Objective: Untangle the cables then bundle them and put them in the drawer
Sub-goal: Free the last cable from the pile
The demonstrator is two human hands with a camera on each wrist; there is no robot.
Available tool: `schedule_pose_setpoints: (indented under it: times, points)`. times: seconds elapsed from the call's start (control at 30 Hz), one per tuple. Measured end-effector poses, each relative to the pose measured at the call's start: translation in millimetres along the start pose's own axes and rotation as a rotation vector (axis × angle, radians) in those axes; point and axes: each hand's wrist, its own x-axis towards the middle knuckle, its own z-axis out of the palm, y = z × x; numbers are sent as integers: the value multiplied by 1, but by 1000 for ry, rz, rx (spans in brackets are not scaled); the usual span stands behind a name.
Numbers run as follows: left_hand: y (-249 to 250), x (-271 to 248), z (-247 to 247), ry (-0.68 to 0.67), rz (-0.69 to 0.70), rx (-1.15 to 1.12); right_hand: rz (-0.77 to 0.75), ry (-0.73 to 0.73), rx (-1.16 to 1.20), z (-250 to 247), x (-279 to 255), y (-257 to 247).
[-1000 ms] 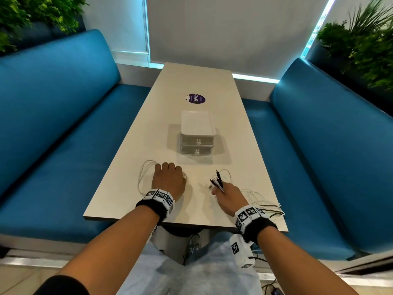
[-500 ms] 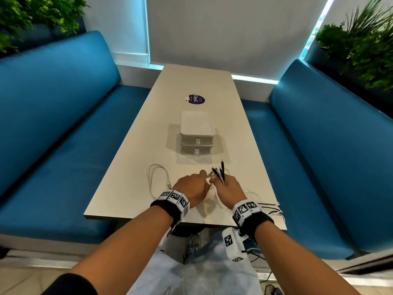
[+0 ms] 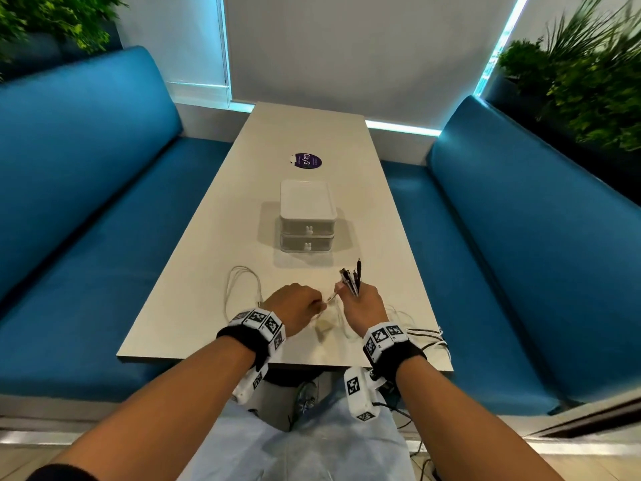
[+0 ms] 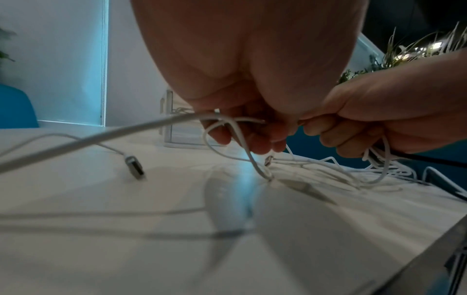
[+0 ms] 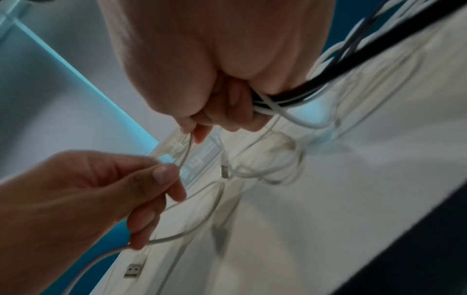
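My left hand (image 3: 301,307) pinches a thin white cable (image 4: 156,124) just above the table, near the front edge; that cable's loop (image 3: 242,289) lies to the left with a USB plug (image 4: 135,166) at its end. My right hand (image 3: 360,305) grips a bunch of black and white cables (image 5: 285,99), whose plug ends (image 3: 352,279) stick up above the fist. Its thumb and forefinger also pinch the white cable. The two hands almost touch. A white two-drawer box (image 3: 307,216) stands mid-table, both drawers closed.
Loose cable loops (image 3: 426,336) trail off the table's front right corner. A purple round sticker (image 3: 306,160) lies beyond the box. Blue benches (image 3: 86,216) flank the table (image 3: 194,272) on both sides, with plants behind them.
My left hand lifted off the table and moved right to meet the right hand, taking hold of the white cable. The right hand rose slightly with its bunch of cables.
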Motion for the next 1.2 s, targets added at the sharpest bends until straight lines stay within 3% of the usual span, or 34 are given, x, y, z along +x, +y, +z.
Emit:
schedule_pose_setpoints:
  times: [0.2, 0.37, 0.57, 0.73, 0.87, 1.0, 1.2]
  points:
    - [26, -5, 6, 8, 34, -52, 42, -93, -111, 3, -1, -1]
    - [4, -9, -12, 5, -52, 227, 141, 70, -262, -25, 6, 17]
    - [10, -6, -5, -37, -66, 365, 26, 60, -177, -19, 4, -7]
    - [16, -7, 12, -44, -78, 363, -87, -60, -102, -8, -1, -23]
    - [24, -6, 15, -60, -80, 404, -108, -260, -32, 3, -12, -25]
    - [25, -8, 16, -63, -109, 407, -89, -360, 86, 3, -21, -26]
    - [3, -7, -3, -84, -57, 305, -238, -327, -578, -5, -12, -2]
